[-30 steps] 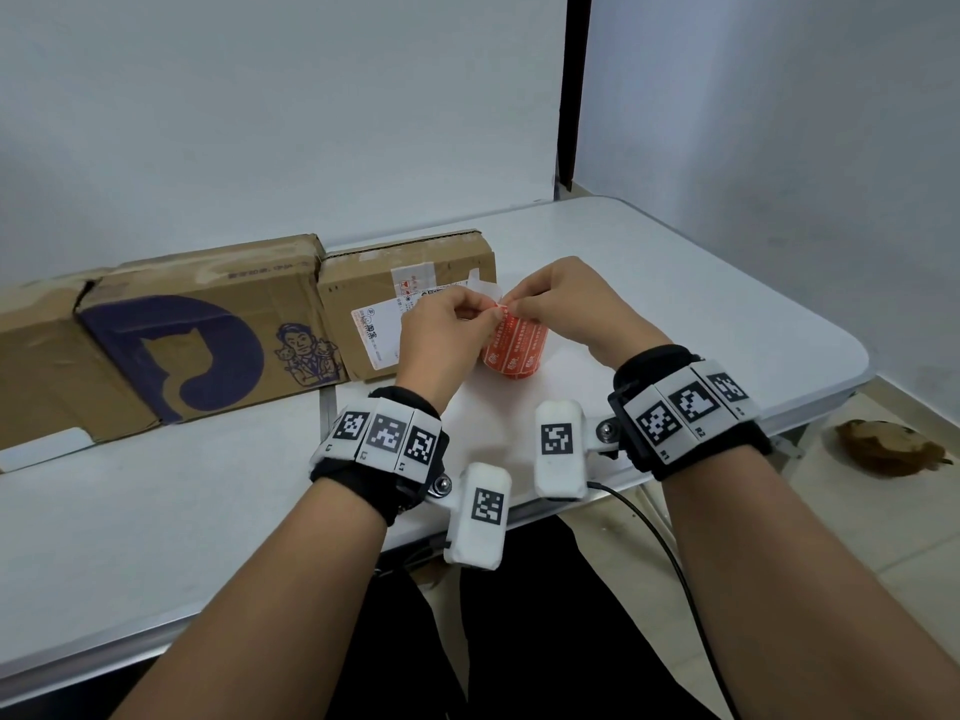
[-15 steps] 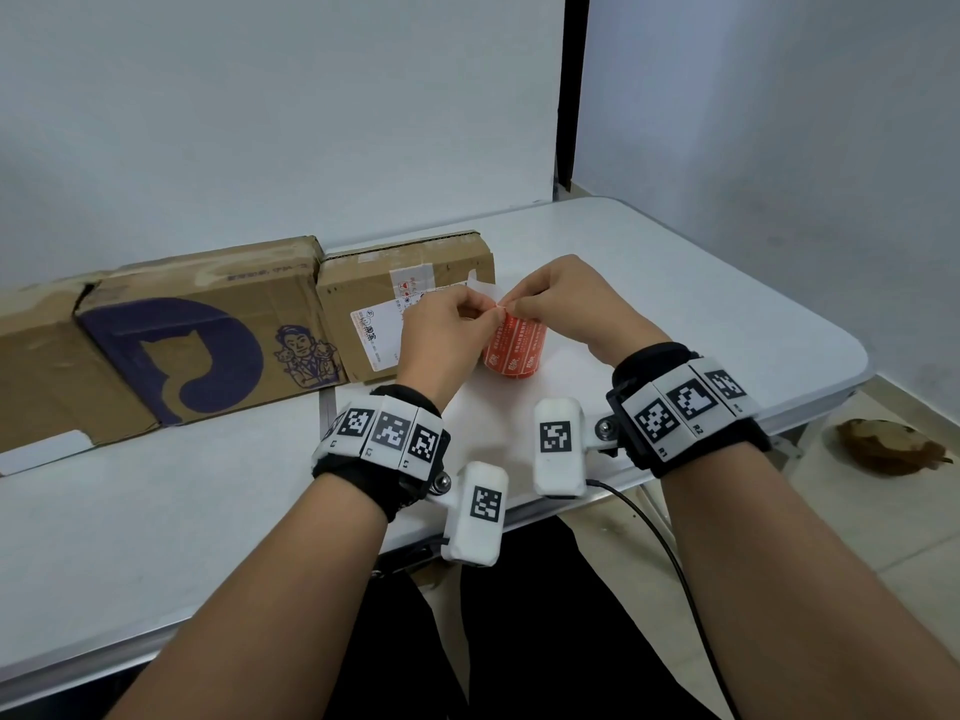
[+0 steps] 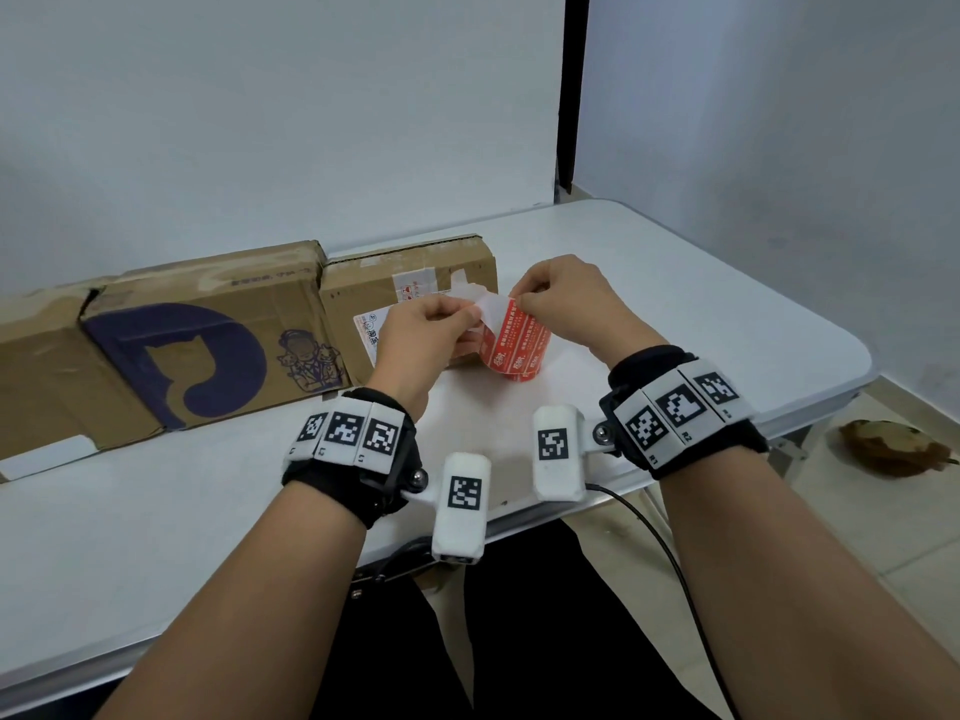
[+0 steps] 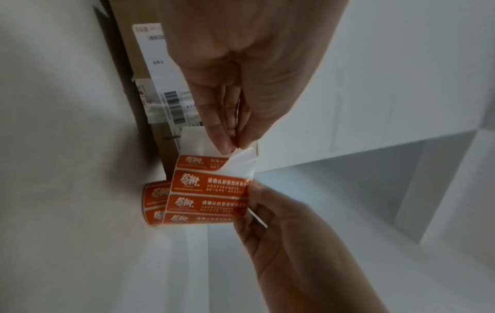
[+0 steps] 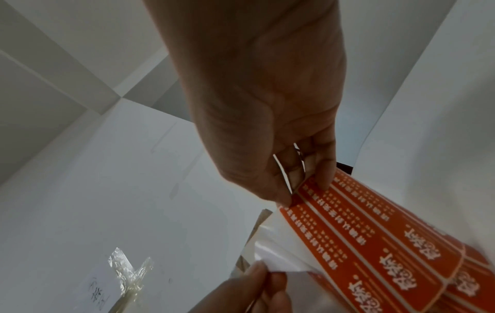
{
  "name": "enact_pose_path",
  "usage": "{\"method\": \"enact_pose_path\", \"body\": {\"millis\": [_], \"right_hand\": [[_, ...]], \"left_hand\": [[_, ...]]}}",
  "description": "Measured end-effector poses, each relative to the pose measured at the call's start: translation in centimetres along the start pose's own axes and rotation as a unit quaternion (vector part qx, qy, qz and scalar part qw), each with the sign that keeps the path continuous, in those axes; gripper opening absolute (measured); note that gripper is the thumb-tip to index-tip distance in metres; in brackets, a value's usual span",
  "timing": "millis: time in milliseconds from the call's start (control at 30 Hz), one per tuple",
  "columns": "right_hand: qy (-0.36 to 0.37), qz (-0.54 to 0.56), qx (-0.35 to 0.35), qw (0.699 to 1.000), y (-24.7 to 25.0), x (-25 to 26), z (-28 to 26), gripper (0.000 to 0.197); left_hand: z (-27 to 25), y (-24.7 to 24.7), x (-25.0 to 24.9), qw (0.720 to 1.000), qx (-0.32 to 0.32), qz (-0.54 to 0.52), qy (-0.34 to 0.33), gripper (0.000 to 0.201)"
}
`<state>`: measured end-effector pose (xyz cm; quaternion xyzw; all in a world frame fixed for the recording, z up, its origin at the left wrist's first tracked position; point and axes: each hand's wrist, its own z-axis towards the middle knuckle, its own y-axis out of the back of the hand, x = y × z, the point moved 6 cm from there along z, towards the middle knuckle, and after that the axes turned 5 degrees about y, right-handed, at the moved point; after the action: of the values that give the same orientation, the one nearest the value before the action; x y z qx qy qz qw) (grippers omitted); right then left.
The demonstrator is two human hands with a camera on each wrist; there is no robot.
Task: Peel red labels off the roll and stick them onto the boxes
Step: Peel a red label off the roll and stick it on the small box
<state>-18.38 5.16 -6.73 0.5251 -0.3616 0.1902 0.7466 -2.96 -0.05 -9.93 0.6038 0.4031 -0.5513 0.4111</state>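
Above the table (image 3: 675,304), both hands (image 3: 415,330) (image 3: 566,304) pinch the label strip (image 4: 209,190).

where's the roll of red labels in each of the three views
Head: roll of red labels stands at centre on the white table, between the left hand and right hand.
Left wrist: left of centre, low, strip rising from it.
Right wrist: bottom right corner.
Shared landmark: the peeled white backing paper.
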Motion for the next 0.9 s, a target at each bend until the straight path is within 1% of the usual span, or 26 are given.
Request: {"method": "enact_pose_path", "body": {"millis": [67, 233, 333, 433, 467, 533, 600, 667, 733, 767, 833, 900], "right_hand": [[-0.007, -0.031, -0.005, 0.999, 0.2, 0.1, 0.1, 0.024], [-0.044, -0.088, 0.003, 0.995, 0.5, 0.0, 0.5, 0.025], [-0.047, -0.109, -0.002, 0.993, 0.5, 0.3, 0.7, 0.026], [-0.039, -0.137, -0.004, 0.99, 0.4, 0.5, 0.7, 0.026], [-0.031, -0.141, -0.002, 0.99, 0.2, 0.6, 0.8, 0.027], [0.005, -0.13, -0.006, 0.991, -0.1, 1.2, 1.2, 0.026], [0.074, -0.106, -0.035, 0.991, 0.0, 3.0, 1.7, 0.021], [0.139, -0.045, -0.063, 0.987, 0.3, 5.5, 1.9, 0.014], [0.187, 0.021, -0.056, 0.98, 0.2, 8.1, 1.9, 0.009], [0.209, 0.037, -0.046, 0.976, -0.1, 9.2, 1.9, 0.006], [0.246, 0.045, -0.03, 0.968, -0.9, 10.9, 2.2, 0.003], [0.279, 0.025, -0.022, 0.96, -1.8, 12.0, 2.5, 0.011]], "left_hand": [[0.0, 0.9, 0.1, 0.999, 0.005, -0.026, 0.017, 0.008], [0.2, 2.9, -0.1, 0.996, 0.008, -0.078, 0.043, 0.013], [0.2, 4.1, -0.4, 0.995, -0.011, -0.097, 0.038, 0.015], [0.1, 5.7, -0.9, 0.995, -0.044, -0.084, 0.02, 0.005], [0.0, 6.3, -1.2, 0.996, -0.053, -0.072, 0.009, 0.004], [-0.2, 6.9, -2.2, 0.997, -0.059, -0.047, -0.016, 0.005], [-0.4, 7.1, -3.5, 0.998, -0.054, -0.022, -0.039, 0.011], [-0.5, 7.1, -4.8, 0.997, -0.055, 0.005, -0.057, 0.013], [-0.4, 7.2, -6.0, 0.995, -0.065, 0.024, -0.072, 0.006], [-0.3, 7.3, -6.6, 0.994, -0.073, 0.033, -0.077, 0.005], [-0.1, 7.7, -7.4, 0.992, -0.092, 0.047, -0.078, 0.008], [0.3, 8.3, -7.9, 0.991, -0.109, 0.048, -0.064, 0.008]]}}
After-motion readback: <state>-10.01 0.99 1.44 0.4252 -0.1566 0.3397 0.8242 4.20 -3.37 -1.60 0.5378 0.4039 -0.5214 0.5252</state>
